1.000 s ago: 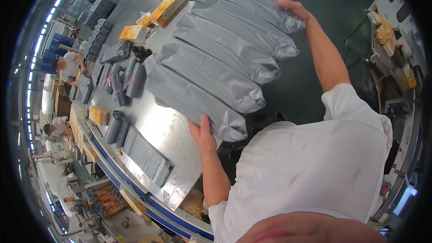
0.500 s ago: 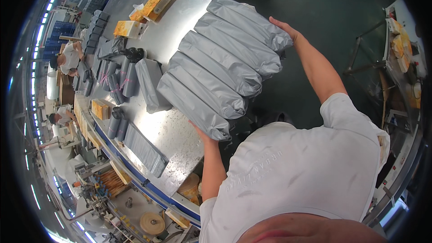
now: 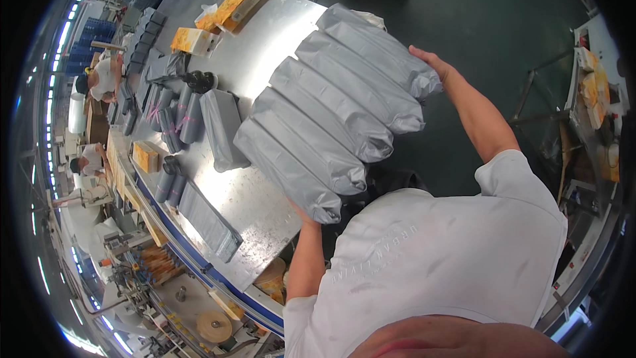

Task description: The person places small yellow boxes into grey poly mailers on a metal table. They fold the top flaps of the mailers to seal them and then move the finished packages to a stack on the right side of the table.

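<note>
The right hand [image 3: 434,66], at two o'clock, lies against the outer side of the end pack, its visible fingers extended; the left hand [image 3: 306,214], between six and seven o'clock, is mostly under the nearest pack. Whether either hand truly grips cannot be told. Between them sits the row of five grey packs [image 3: 331,111], side by side, front ends jutting past the counter [image 3: 262,225].

Compared with a second ago, the row looks smaller and lower, suggesting it has been brought down toward the counter; the five remain together. It seems to need less lifting now, though contact beneath is hidden. A grey box-shaped pack [image 3: 222,126], covered earlier, now shows at nine o'clock.

Farther out, tied grey rolls [image 3: 189,119] lie at nine, a flat grey stack [image 3: 209,225] at seven to eight, and a long yellow box [image 3: 245,0] near eleven.
</note>
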Available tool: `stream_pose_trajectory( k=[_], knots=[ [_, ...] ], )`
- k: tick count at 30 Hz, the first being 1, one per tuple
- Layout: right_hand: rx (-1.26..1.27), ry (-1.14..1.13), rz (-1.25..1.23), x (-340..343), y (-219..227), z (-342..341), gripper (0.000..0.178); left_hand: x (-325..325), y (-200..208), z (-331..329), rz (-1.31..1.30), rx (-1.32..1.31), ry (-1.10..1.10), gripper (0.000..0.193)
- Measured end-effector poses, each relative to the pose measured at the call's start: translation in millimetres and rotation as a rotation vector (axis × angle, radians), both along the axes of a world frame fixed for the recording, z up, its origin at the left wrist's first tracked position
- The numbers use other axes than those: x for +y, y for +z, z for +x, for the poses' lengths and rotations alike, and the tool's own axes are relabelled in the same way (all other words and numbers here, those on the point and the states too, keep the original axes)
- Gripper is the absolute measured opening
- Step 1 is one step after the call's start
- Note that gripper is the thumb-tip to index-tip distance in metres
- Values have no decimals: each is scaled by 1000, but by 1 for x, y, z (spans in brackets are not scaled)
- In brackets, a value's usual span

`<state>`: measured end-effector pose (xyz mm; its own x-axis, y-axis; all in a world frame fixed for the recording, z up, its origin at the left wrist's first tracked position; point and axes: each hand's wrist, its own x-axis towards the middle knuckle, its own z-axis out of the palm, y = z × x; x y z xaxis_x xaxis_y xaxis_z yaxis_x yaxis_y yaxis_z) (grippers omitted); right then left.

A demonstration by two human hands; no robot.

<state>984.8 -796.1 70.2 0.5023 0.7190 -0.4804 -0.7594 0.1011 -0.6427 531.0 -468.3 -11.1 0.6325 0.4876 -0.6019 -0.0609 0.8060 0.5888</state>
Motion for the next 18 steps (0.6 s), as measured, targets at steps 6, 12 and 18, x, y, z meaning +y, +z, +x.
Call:
stream_pose_trajectory(
  k=[6, 12, 18],
  knots=[
    [-71, -236, -188, -44, -6, 93, 65, -34, 20, 93, 130, -62, -298, 72],
    [-69, -109, -39, -41, 5, 103, 68, -33, 29, 110, 400, -168, -425, 88],
    [-546, -628, -450, -56, -68, 65, 52, -12, 42, 48, 741, -39, -729, 92]
  ],
)
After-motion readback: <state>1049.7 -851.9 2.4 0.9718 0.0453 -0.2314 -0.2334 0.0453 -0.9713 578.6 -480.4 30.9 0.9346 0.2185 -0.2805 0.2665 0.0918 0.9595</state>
